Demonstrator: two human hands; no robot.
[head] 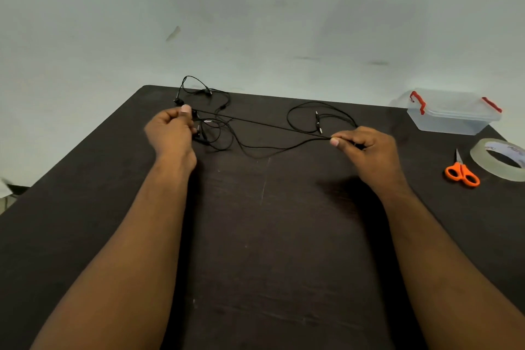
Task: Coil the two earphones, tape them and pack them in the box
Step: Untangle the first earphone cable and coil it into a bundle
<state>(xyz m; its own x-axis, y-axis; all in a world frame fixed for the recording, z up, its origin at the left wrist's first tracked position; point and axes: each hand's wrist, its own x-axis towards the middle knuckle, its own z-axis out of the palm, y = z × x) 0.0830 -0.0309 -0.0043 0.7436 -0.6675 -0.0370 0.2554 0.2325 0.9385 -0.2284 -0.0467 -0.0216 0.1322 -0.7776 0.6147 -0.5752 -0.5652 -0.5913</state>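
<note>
Two black earphones lie tangled at the far side of the dark table (264,236). One earphone cable (264,123) is stretched taut between my hands. My left hand (170,131) pinches its left end near the earbuds. My right hand (366,145) pinches the same cable further right. Loose loops of cable (218,111) sprawl behind and below my left hand, and another loop with the jack plugs (318,119) lies behind my right hand. A clear plastic box (451,112) with red latches and its lid on stands at the far right. A roll of clear tape (500,162) lies at the right edge.
Orange-handled scissors (461,172) lie shut just left of the tape roll. A pale wall rises behind the table's far edge. The table's left edge runs diagonally toward me, with floor beyond it.
</note>
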